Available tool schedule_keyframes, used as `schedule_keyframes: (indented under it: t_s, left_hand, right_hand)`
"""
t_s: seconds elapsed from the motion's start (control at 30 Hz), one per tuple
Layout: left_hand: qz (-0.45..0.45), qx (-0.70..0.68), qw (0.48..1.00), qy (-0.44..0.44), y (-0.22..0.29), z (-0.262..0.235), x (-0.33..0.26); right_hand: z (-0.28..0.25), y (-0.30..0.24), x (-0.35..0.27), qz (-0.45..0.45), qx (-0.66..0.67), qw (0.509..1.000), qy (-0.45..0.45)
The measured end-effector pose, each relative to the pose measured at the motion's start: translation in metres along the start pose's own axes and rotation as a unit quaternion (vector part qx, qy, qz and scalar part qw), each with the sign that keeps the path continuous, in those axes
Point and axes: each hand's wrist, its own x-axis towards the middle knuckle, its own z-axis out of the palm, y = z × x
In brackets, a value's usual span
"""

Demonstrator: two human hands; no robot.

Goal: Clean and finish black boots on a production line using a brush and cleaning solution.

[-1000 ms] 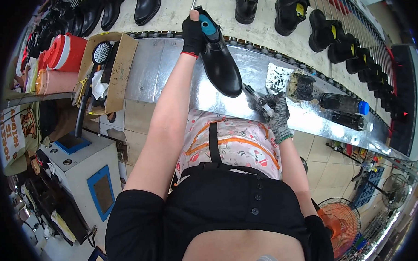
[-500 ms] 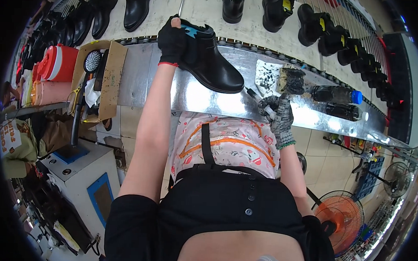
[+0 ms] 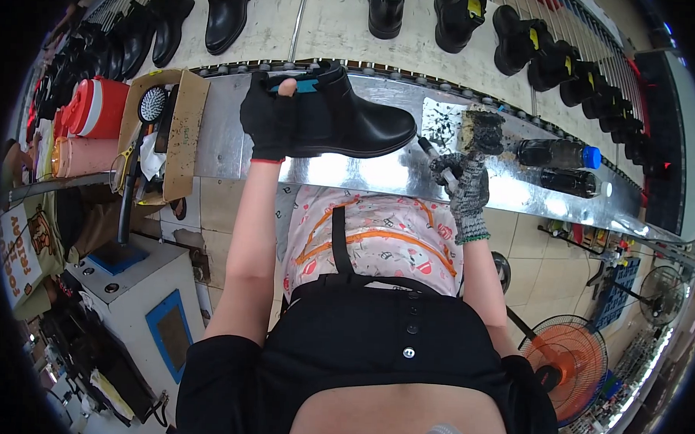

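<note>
On our left we see a red jug (image 3: 106, 109) just behind a pink container (image 3: 91, 157), and next to them a cardboard box (image 3: 186, 139) with a white-bristled hairbrush (image 3: 152, 101) and something white and crumpled at its opening. Below stands a pale cabinet (image 3: 134, 301) with blue-framed panels (image 3: 169, 335). On our right, we have an orange fan (image 3: 579, 370) on the tiled floor (image 3: 531, 262).

The left hand (image 3: 268, 116) partly hides the boot (image 3: 370, 126), the right hand (image 3: 469, 187) the tool (image 3: 429, 149); the top edge crops other boots (image 3: 227, 18).
</note>
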Motion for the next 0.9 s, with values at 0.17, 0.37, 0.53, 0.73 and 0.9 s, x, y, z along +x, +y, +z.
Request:
schedule_keyframes:
  t_s: [0.17, 0.37, 0.53, 0.73, 0.9]
  left_hand:
    - [-0.019, 0.02, 1.0, -0.012, 0.011, -0.022, -0.026]
    - [-0.055, 0.03, 0.994, -0.093, 0.039, -0.051, -0.063]
    - [-0.26, -0.298, 0.878, -0.271, 0.04, -0.06, -0.09]
    - [-0.399, -0.397, 0.723, -0.4, 0.058, -0.047, -0.124]
    - [-0.419, -0.443, 0.681, -0.406, 0.071, -0.042, -0.129]
  right_hand:
    - [-0.001, -0.008, 0.005, 0.045, 0.051, 0.997, -0.039]
    - [-0.002, -0.027, 0.006, 0.075, 0.164, 0.981, -0.074]
    - [-0.014, -0.057, 0.006, 0.041, 0.203, 0.973, -0.104]
    - [-0.029, -0.06, -0.005, -0.071, -0.038, 0.983, -0.166]
    - [-0.042, -0.054, -0.022, -0.057, -0.008, 0.983, -0.172]
